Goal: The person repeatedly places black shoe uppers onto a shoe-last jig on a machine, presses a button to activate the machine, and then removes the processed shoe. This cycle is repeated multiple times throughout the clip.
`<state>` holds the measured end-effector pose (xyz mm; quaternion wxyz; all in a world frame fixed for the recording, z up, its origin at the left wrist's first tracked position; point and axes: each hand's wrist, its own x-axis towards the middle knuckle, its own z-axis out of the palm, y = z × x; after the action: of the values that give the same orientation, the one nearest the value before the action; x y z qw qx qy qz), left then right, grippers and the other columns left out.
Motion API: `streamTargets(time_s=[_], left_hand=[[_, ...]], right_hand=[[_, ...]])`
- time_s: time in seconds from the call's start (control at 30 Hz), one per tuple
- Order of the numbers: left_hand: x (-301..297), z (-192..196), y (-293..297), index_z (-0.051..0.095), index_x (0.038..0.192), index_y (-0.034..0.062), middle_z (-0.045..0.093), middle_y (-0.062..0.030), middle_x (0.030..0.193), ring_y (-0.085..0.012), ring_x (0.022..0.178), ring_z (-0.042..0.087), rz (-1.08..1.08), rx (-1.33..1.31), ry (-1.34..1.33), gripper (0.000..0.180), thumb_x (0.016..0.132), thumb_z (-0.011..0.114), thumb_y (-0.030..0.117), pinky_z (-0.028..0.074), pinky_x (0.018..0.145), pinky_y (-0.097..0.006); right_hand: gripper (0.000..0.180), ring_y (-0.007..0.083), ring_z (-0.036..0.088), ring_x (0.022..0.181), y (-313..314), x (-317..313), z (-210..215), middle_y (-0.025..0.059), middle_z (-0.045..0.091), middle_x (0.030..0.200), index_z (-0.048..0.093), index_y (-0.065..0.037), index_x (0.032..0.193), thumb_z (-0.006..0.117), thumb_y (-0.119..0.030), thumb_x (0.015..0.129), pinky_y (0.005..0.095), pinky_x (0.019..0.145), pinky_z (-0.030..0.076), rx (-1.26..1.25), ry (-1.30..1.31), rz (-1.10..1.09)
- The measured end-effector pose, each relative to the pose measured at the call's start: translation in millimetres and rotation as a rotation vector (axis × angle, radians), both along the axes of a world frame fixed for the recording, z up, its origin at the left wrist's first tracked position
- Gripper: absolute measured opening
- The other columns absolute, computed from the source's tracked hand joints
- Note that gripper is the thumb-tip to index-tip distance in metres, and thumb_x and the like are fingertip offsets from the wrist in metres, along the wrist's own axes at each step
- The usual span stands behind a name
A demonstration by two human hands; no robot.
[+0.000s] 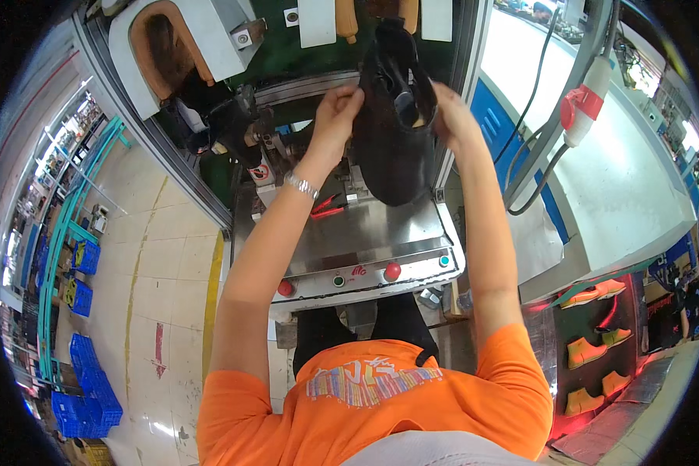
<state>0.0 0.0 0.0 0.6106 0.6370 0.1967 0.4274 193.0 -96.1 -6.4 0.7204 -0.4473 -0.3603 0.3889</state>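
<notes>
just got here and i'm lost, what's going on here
A person is holding a black shoe between both hands, the left hand on its left side and the right hand on its right, near the opening. Its toe points back toward the person. Seen from above, it overlaps the back of a metal worktop, where a red-handled tool lies. More shoes, orange-looking under red light, stand off to the right.

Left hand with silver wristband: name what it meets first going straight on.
The left hand would first meet the black, high-collared boot, whose side it seems to hold, though depth is unclear.
</notes>
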Motion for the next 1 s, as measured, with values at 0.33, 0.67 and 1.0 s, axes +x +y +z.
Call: streamTargets(time_s=[0.33,0.67,1.0], left_hand=[[-35,-35,-55,0.046,0.109,-0.0002,0.055,-0.0106,0.102,-0.0220,0.089,0.053,0.559,0.902,-0.064,0.040,0.074,0.063,0.010,0.039,0.079,-0.035],[-45,-16,-134,0.032,0.131,0.0083,0.040,-0.0076,0.124,-0.0210,0.082,0.053,0.363,1.283,0.717,0.069,0.070,0.064,0.017,0.037,0.073,-0.034],[-41,-35,-131,0.033,0.133,0.0154,0.035,-0.0064,0.127,-0.0247,0.090,0.045,0.380,1.184,0.707,0.065,0.074,0.060,0.012,0.038,0.076,-0.039]], right_hand=[[0.041,0.0228,0.049,0.111,-39,-81,-136,0.0027,0.054,0.119,0.050,-0.015,0.115,0.064,-0.024,0.078,0.0587,0.093,0.032,0.215,0.732,0.465],[0.019,0.0220,0.060,0.081,20,-63,-140,0.0101,0.060,0.091,0.053,-0.005,0.099,0.051,-0.019,0.086,0.0333,0.070,0.052,0.231,0.470,0.156],[0.019,0.0194,0.061,0.072,52,-35,-144,0.0093,0.062,0.086,0.057,-0.003,0.096,0.048,-0.015,0.086,0.0312,0.061,0.052,0.166,0.489,0.136]])
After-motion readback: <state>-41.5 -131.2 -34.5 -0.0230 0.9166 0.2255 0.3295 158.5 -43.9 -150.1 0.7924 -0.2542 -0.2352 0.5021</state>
